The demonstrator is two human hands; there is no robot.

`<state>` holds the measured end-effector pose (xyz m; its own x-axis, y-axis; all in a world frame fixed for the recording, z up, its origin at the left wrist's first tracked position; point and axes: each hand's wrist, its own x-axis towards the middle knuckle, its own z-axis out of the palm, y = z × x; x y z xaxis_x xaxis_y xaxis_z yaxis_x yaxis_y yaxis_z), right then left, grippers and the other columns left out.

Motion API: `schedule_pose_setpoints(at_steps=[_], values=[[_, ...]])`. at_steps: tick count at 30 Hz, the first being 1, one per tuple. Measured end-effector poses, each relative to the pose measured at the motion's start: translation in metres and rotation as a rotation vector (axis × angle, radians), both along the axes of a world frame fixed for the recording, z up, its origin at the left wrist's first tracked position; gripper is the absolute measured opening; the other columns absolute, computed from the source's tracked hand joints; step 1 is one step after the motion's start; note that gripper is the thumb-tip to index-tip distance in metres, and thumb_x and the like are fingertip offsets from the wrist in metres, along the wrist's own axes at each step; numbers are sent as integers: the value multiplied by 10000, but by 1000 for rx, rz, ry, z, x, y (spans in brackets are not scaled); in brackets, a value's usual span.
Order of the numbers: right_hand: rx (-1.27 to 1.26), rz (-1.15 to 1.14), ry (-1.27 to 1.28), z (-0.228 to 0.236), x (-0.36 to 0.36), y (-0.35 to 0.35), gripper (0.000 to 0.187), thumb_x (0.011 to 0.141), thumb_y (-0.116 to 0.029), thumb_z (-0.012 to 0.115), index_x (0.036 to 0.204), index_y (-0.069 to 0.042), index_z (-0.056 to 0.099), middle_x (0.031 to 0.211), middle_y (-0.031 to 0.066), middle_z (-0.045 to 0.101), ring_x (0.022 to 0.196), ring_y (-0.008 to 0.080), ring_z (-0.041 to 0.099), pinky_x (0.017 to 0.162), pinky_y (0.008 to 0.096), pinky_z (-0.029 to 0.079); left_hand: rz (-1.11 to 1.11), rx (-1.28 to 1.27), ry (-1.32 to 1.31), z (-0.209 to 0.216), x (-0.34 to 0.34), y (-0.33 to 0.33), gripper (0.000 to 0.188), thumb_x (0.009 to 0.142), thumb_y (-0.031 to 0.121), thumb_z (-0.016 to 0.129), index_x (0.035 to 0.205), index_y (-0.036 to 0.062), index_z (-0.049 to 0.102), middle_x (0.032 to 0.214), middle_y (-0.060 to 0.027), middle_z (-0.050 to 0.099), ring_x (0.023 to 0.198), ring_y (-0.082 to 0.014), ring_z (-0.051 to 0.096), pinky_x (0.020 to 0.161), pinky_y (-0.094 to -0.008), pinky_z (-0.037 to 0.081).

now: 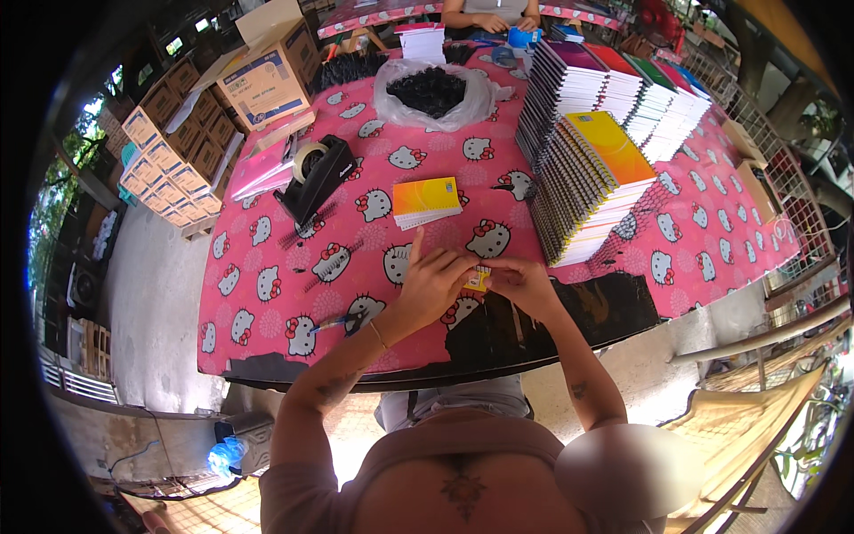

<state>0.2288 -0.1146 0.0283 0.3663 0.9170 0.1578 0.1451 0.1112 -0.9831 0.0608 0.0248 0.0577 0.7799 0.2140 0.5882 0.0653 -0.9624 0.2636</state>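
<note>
Near the front of the pink table my left hand (434, 283) and my right hand (525, 287) meet over a small yellow piece (478, 279), perhaps a card or label. Both hands pinch it, and my fingers cover much of it. The left index finger sticks out toward the far side. Just beyond that fingertip lies a short stack of small yellow-orange notebooks (427, 198). To the right of my hands stands a tall stack of spiral notebooks (578, 191) with a yellow-orange cover on top.
A black tape dispenser (316, 182) stands at left, a pen (329, 324) near my left forearm. Farther off are a plastic bag of black coils (429, 93), more notebook stacks (645, 93) and cardboard boxes (267, 80). Another person's hands (507, 22) work across the table.
</note>
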Motion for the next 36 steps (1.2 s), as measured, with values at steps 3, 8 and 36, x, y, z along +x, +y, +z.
schedule_pose_setpoints(at_steps=[3, 8, 36], values=[[-33, 46, -2, 7, 14, -1, 264, 892, -69, 735, 1133, 35, 707, 940, 90, 754, 849, 107, 707, 777, 264, 577, -1, -33, -1, -3, 0, -1, 165, 902, 180, 698, 1058, 126, 689, 964, -29, 682, 924, -224, 663, 1184, -562, 210], [38, 127, -325, 22, 24, 2, 144, 838, -25, 735, 968, 24, 700, 846, 108, 729, 800, 140, 722, 733, 273, 581, 9, -51, 6, 0, -1, -4, 178, 890, 181, 708, 1052, 110, 685, 919, -46, 666, 900, -246, 656, 1046, -470, 398], [323, -629, -272, 143, 130, -78, 755, 850, -90, 807, 1467, 92, 412, 1383, 232, 563, 1223, 201, 564, 1053, 337, 442, -469, 78, -496, 152, 165, -5, 277, 827, -47, 629, 1094, 11, 675, 1124, -166, 695, 1086, -343, 670, 923, -433, 551]])
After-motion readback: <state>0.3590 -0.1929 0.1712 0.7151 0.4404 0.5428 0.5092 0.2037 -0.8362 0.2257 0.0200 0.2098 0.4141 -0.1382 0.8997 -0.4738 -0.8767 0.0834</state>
